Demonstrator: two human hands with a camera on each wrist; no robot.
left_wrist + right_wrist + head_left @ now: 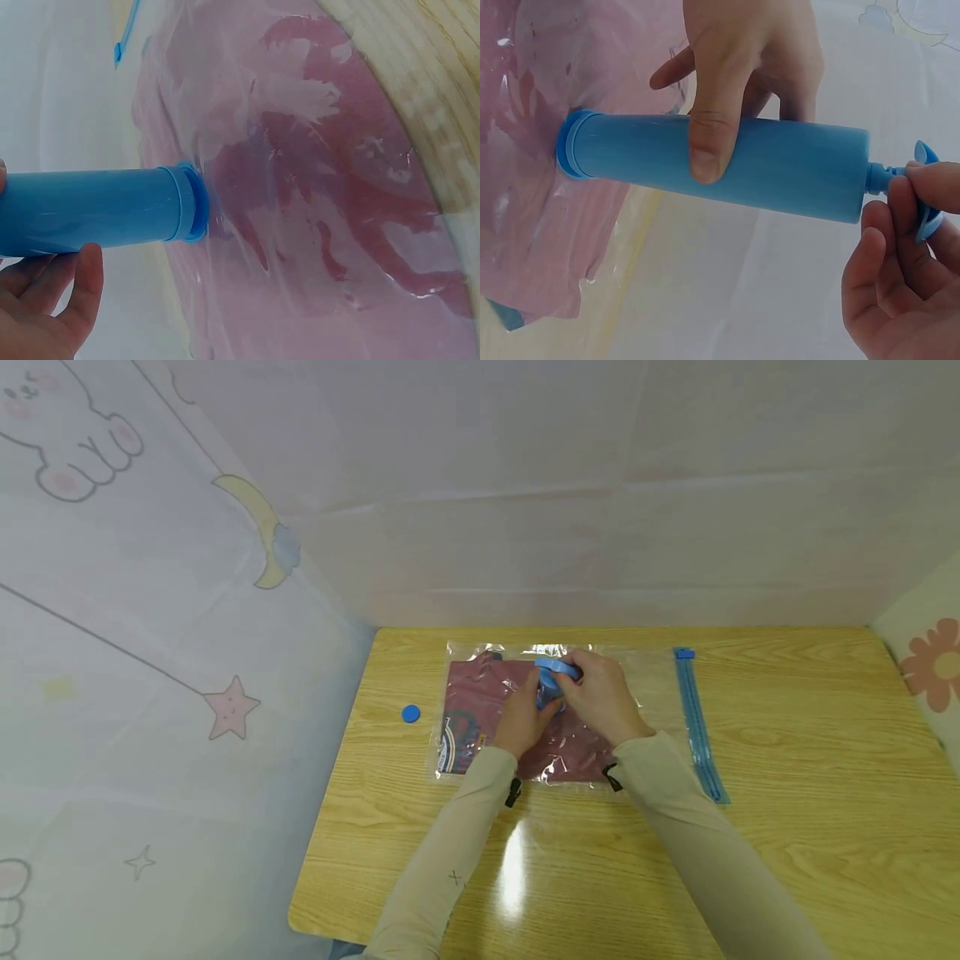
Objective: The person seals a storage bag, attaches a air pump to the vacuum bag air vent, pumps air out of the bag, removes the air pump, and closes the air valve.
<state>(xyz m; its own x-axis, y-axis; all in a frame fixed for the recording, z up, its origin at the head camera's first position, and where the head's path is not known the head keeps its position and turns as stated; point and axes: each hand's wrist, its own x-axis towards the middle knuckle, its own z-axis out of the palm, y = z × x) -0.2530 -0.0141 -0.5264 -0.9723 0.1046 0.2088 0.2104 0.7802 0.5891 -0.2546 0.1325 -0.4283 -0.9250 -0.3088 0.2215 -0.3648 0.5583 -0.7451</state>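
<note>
A blue hand pump stands with its flared end on the valve of a clear vacuum storage bag. My left hand grips the pump's barrel, its thumb laid across the side in the right wrist view. At the top, my right hand holds the pump's handle between thumb and fingers. A short length of the plunger rod shows between barrel and handle. Inside the bag lies a folded maroon garment with a printed patch, under wrinkled, shiny plastic.
A round blue cap lies on the wooden table left of the bag. Along the bag's right end runs a blue zip strip with a slider at its far end. Patterned sheets hang behind and beside the table.
</note>
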